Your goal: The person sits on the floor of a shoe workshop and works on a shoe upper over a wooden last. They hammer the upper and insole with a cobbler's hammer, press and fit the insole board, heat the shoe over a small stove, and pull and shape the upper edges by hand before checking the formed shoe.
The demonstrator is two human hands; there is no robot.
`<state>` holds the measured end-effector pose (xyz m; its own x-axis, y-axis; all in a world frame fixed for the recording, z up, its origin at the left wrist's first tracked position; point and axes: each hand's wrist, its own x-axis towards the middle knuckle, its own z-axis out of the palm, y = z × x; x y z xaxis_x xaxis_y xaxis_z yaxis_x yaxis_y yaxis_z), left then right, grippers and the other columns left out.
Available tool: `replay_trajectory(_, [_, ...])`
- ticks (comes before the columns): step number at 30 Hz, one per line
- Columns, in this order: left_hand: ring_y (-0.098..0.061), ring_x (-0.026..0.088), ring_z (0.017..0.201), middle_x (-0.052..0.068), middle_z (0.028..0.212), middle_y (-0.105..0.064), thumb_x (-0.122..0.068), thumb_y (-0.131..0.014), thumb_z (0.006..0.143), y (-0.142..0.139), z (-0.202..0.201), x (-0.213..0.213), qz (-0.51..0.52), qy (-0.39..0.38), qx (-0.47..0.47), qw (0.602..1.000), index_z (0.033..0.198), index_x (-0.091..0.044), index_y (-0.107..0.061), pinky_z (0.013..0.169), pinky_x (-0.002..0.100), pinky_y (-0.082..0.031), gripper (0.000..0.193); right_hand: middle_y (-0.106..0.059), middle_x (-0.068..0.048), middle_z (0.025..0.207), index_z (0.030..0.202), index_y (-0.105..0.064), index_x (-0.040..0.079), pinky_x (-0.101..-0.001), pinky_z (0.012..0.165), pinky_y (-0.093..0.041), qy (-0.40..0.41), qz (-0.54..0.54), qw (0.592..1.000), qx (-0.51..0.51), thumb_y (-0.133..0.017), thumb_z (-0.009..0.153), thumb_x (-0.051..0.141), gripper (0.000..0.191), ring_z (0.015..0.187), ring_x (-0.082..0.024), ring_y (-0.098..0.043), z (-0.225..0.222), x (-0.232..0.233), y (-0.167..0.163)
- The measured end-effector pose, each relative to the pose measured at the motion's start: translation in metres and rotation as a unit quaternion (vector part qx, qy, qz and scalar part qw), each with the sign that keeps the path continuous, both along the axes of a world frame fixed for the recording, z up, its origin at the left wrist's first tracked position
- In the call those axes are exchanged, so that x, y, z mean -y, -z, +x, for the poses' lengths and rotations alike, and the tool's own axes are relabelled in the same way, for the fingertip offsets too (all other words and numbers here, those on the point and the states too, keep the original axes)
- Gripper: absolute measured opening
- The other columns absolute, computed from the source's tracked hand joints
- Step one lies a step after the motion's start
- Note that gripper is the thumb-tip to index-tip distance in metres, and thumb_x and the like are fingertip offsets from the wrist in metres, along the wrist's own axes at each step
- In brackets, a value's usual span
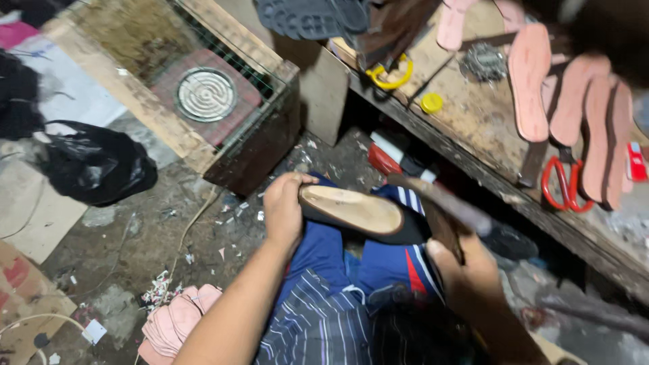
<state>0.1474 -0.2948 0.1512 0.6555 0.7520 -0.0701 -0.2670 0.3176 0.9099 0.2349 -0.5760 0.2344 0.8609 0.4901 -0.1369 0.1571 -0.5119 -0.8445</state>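
- Shoe: centre of frame, lying sole-up across the lap over blue shorts.
- Look: black upper, pale tan sole face, smooth and flat, rounded toe toward the left, long oval outline.
- Handling, as judged: light, fairly stiff through the sole, softer along the upper; not fragile; sole face probably smooth enough to slip, so best held at the toe end or along the side edges, clear of the flat face.
- Left hand: centre-left, closed round the toe end of the shoe, fingers curled over its edge, pinning it to the thigh.
- Right hand: lower right of centre, clenched on the handle of a hammer; head blurred, lying just above the heel end of the shoe.
- Striped shirt: bottom centre, dark with pale lines.
- Workbench: upper right, worn wood, bearing pink insoles, red scissors, a yellow cap.
- Wooden box: upper left, mesh-fronted, with a round coil heater inside.
- Black bag: left, crumpled on the floor.
- Pink cut-outs: bottom left, stacked on the dirty floor among scraps.
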Motion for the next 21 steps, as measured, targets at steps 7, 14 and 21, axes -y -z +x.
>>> replay_trajectory(7, [-0.065,0.036,0.09,0.015,0.092,-0.071,-0.041,-0.083,0.067,-0.054,0.003,0.004,0.58,0.192,-0.165,0.774,0.094,-0.006,-0.072,0.077,0.046,-0.049,0.045,-0.068,-0.025,0.105,0.16,-0.052,0.012,-0.0409,0.086,-0.052,0.068,-0.107,0.99,-0.067,-0.062,0.099,0.018,0.062,0.096,-0.034,-0.065,0.003,0.059,0.037])
replay_trajectory(14, [-0.063,0.034,0.081,0.008,0.077,-0.067,-0.047,-0.088,0.066,-0.056,0.016,0.012,0.576,0.22,-0.24,0.75,0.083,-0.009,-0.069,0.072,0.048,-0.047,0.046,-0.074,-0.019,0.118,0.136,-0.063,0.015,-0.0378,0.09,-0.055,0.009,-0.116,0.982,0.15,-0.062,0.096,0.028,0.042,0.108,-0.03,-0.072,-0.008,0.079,0.063])
replay_trajectory(21, [-0.069,0.03,0.1,0.01,0.106,-0.074,-0.04,-0.084,0.075,-0.045,-0.004,0.028,0.629,0.127,-0.127,0.756,0.104,-0.005,-0.072,0.085,0.044,-0.048,0.047,-0.068,-0.023,0.125,0.149,-0.051,0.016,-0.04,0.097,-0.051,-0.008,-0.153,0.988,0.012,-0.057,0.095,0.034,0.057,0.122,-0.036,-0.065,0.02,0.052,0.038])
